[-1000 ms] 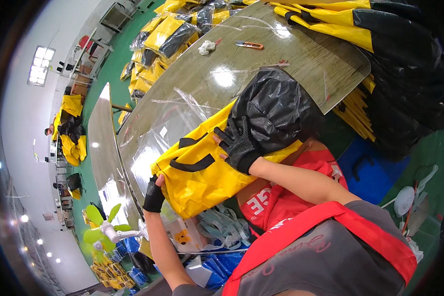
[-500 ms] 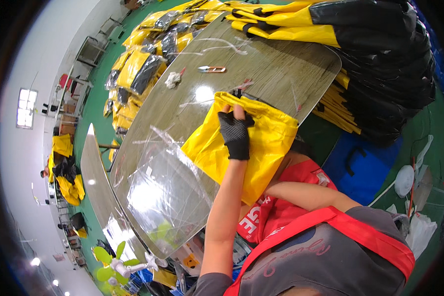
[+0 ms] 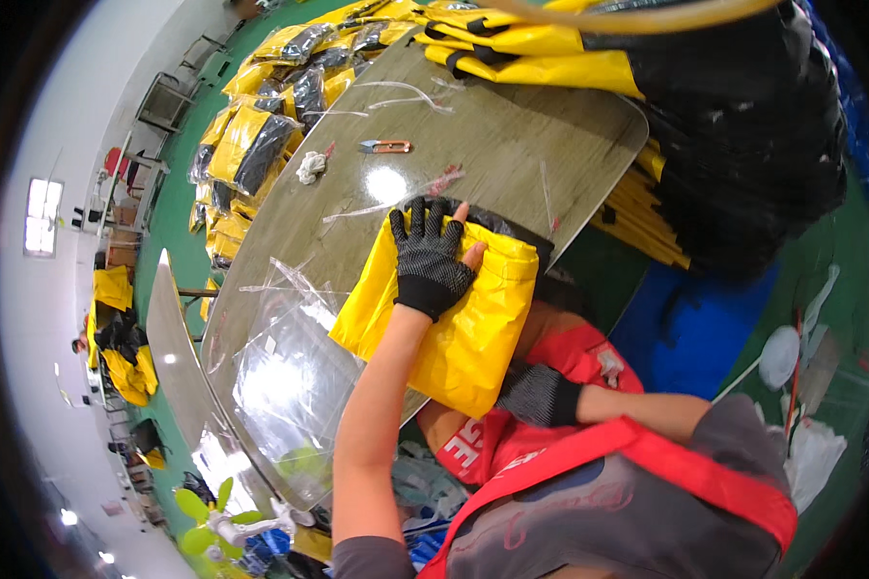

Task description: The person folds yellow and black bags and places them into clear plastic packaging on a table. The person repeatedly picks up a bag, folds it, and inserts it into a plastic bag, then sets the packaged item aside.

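The bag (image 3: pixel 483 338) lies folded mid-view, overhanging the near edge of the table (image 3: pixel 541 121). It looks light, soft and slick, hardly fragile; its folded edges seem the best hold. The left hand (image 3: pixel 430 262) presses flat on it, fingers spread; the right hand (image 3: pixel 541 394) is at four o'clock, its grip impossible to tell. Clear sleeves (image 3: pixel 285 362) crowd nine o'clock; snips (image 3: pixel 388 148) lie at eleven, stacked bags (image 3: pixel 734 154) at two.

Right grip (image 3: pixel 541 396) partly hidden, fingertips out of sight beside the yellow bag (image 3: pixel 478 333)
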`<action>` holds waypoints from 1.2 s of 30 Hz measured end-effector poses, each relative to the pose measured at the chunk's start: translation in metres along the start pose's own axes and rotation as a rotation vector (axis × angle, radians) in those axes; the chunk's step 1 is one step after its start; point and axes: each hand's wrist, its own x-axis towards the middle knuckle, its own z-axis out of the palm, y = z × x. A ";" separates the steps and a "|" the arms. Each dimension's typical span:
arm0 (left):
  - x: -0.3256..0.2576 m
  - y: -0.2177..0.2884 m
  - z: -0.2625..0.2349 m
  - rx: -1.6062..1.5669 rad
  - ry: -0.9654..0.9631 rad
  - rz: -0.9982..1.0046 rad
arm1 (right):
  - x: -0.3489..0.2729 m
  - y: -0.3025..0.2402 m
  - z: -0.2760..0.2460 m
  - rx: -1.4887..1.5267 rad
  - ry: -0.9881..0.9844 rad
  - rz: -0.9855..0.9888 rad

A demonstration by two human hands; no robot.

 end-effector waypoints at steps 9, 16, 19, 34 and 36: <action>-0.002 -0.091 -0.005 -0.422 -0.245 0.126 | 0.033 0.019 -0.156 -0.774 0.497 -0.737; -0.087 -0.046 0.012 -1.106 -0.320 -0.257 | -0.007 0.020 -0.163 -0.849 0.649 -0.503; -0.126 -0.011 0.022 -2.511 0.171 -0.240 | -0.006 0.053 -0.166 -0.444 0.788 -0.278; 0.053 -0.241 0.012 0.088 0.446 -0.636 | -0.010 0.019 -0.168 0.754 0.480 0.299; 0.088 -0.288 0.007 -0.017 0.049 -0.614 | -0.015 0.031 -0.169 0.718 0.482 0.344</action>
